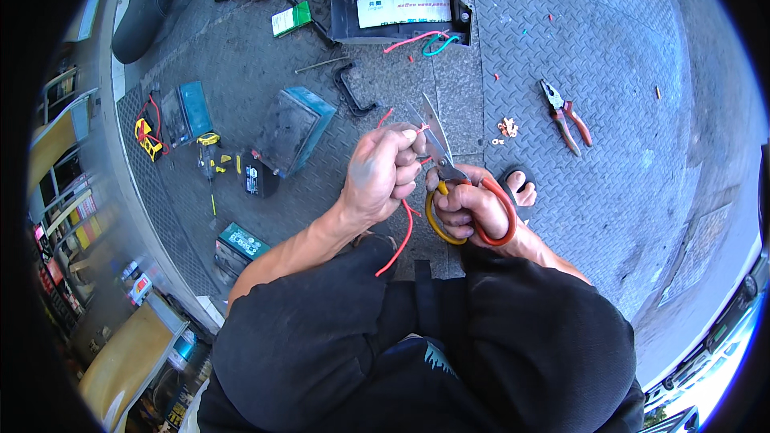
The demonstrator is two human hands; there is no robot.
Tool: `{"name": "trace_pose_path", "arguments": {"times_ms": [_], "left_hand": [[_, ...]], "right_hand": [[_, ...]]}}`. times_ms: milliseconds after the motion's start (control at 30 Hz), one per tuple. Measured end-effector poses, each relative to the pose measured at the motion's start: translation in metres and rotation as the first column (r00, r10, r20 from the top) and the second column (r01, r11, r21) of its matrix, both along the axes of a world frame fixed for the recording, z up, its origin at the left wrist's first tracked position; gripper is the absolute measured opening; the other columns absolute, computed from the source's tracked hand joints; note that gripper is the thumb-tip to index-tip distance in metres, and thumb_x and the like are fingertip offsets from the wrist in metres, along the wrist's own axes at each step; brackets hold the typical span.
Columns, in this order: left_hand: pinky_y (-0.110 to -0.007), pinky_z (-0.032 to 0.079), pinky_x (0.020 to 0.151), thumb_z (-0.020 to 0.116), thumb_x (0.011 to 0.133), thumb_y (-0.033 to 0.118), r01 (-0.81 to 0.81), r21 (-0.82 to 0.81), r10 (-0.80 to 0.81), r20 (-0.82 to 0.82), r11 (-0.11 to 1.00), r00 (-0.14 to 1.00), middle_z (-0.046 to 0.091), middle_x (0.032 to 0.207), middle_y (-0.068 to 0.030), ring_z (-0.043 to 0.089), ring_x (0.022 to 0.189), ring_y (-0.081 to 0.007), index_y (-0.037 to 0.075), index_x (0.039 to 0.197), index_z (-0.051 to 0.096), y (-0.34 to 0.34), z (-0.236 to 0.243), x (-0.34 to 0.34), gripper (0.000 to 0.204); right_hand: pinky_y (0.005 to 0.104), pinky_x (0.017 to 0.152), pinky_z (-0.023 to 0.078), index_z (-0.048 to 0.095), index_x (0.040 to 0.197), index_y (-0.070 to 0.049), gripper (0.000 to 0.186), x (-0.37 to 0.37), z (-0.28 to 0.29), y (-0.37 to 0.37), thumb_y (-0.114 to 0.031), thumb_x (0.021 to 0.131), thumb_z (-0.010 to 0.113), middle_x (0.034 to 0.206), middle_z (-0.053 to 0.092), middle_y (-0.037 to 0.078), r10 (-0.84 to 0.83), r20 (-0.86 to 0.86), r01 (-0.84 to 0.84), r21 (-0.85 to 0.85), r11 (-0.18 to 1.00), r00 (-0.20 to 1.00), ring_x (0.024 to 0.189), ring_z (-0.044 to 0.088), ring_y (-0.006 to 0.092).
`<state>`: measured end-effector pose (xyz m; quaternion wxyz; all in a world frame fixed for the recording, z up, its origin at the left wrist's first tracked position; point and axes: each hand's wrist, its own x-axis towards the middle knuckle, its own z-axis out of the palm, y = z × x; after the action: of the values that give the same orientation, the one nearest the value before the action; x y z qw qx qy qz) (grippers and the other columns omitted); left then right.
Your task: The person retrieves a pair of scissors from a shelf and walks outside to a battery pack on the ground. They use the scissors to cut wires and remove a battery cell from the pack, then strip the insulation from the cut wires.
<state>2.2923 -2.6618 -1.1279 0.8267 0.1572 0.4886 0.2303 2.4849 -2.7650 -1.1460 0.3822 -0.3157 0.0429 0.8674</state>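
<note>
My left hand (377, 167) is closed around a red wire (407, 236), whose lower length hangs in a curve below the fist. Short red ends also poke out above and beside the fingers. My right hand (473, 207) grips a pair of scissors (446, 162) with one yellow and one red handle loop. Their blades are parted and point up, next to the left fingertips. A red wire end lies close to the blades; whether they touch it I cannot tell. The left fingers partly hide the wire.
Pliers (565, 116) and a small heap of copper-coloured terminals (507, 128) lie on the patterned floor mat to the right. Left are battery blocks (297, 130), a yellow-black screwdriver tool (210, 156) and a multimeter (147, 138). A black open case (346, 16) stands ahead, beside green wire (439, 46).
</note>
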Motion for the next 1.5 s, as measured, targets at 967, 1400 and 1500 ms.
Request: {"name": "trace_pose_path", "arguments": {"times_ms": [967,1400,1500], "left_hand": [[-0.024,0.023,0.044,0.049,0.114,0.019,0.077,0.139,-0.097,0.145,0.987,0.985,0.039,0.069,0.0057,0.031,0.051,-0.0026,0.003,0.097,0.059,0.004,0.028,-0.023,0.026],[-0.024,0.02,0.04,0.05,0.11,0.024,0.058,-0.068,-0.032,0.334,0.996,0.942,0.036,0.069,0.0073,0.026,0.047,-0.0016,0.01,0.087,0.052,0.007,0.017,-0.023,0.027],[-0.024,0.019,0.039,0.049,0.109,0.024,0.032,-0.13,0.034,0.471,0.991,0.882,0.031,0.069,0.0071,0.023,0.048,-0.0024,0.014,0.086,0.049,-0.001,0.023,-0.046,0.025]], "right_hand": [[0.0397,0.065,0.055,0.071,0.114,0.001,0.036,0.0,0.022,0.024,0.001,0.079,0.078,0.083,0.067,0.016,-0.209,0.935,-0.631,0.347,0.694,0.286,0.068,0.067,0.0301],[0.0223,0.06,0.041,0.068,0.113,0.003,0.02,0.005,0.043,0.018,-0.002,0.093,0.071,0.079,0.061,-0.004,0.17,0.795,-0.449,0.139,0.883,0.581,0.067,0.051,0.0017],[0.0246,0.052,0.039,0.062,0.111,-0.001,0.017,0.046,0.064,0.032,-0.012,0.098,0.064,0.072,0.051,-0.005,-0.279,0.586,0.192,0.207,0.959,0.761,0.057,0.046,0.006]]}}
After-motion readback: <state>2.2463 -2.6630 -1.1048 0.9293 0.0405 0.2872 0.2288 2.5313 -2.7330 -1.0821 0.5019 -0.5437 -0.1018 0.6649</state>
